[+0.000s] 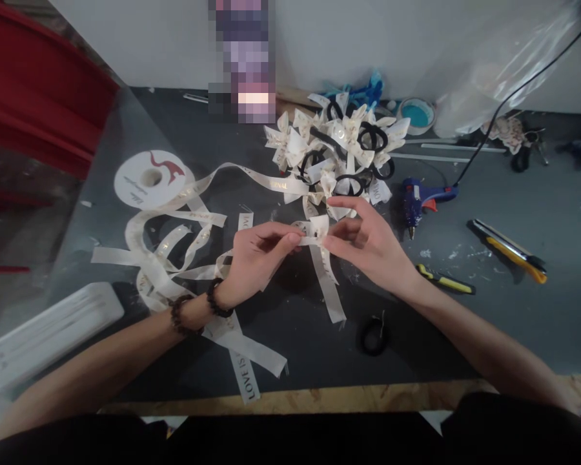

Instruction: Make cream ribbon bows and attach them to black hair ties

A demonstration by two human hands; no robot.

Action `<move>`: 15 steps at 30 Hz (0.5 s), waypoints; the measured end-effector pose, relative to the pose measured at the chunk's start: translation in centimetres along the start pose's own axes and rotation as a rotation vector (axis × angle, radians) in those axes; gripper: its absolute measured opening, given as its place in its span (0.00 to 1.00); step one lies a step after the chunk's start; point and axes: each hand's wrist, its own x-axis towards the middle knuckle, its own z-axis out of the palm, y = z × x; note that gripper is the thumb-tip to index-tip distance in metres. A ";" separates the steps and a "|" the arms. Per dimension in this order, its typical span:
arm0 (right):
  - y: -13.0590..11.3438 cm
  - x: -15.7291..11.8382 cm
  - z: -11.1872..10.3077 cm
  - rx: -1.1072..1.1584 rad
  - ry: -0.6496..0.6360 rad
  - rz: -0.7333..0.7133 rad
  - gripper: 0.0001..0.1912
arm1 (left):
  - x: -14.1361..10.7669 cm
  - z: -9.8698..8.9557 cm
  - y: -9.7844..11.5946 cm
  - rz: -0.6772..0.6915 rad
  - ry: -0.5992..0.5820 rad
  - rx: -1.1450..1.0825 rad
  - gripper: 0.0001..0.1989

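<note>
Between my two hands is a white ribbon (325,284) with gold print, looped into a bow shape at the top, its tails hanging down over the dark table. My left hand (261,252) pinches the loop's left side between thumb and fingertips. With thumb and fingers, my right hand (368,242) grips the loop's right side, index finger stretched out. Just beyond them lies a pile of finished ribbon bows (339,145) with black hair ties. A single black hair tie (374,336) rests below my right hand. Loose ribbon strips (174,265) lie left of my left hand.
A ribbon spool (150,179) stands at the left, above a white plastic case (53,336). To the right are a blue glue gun (423,200) with a black cord, a yellow-black cutter (448,281) and another knife (508,250). A tape roll (416,115) sits at the back.
</note>
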 end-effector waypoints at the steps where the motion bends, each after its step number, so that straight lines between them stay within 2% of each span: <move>1: -0.1 0.1 -0.2 -0.005 -0.013 0.004 0.30 | 0.1 0.0 -0.1 -0.008 0.011 -0.014 0.11; 4: -0.4 0.2 -0.7 -0.036 -0.035 0.025 0.31 | 0.4 0.1 -0.3 -0.029 0.013 -0.031 0.11; 10: -0.6 0.3 -0.8 0.026 0.010 0.055 0.32 | 0.4 0.2 0.2 -0.027 -0.015 -0.032 0.12; 12: -0.7 0.3 -1.0 0.029 0.056 0.032 0.31 | 0.3 0.1 0.5 0.015 -0.006 0.051 0.13; 15: -1.2 0.2 -1.9 -0.007 0.093 0.012 0.29 | 0.2 0.1 1.0 0.119 0.073 0.241 0.14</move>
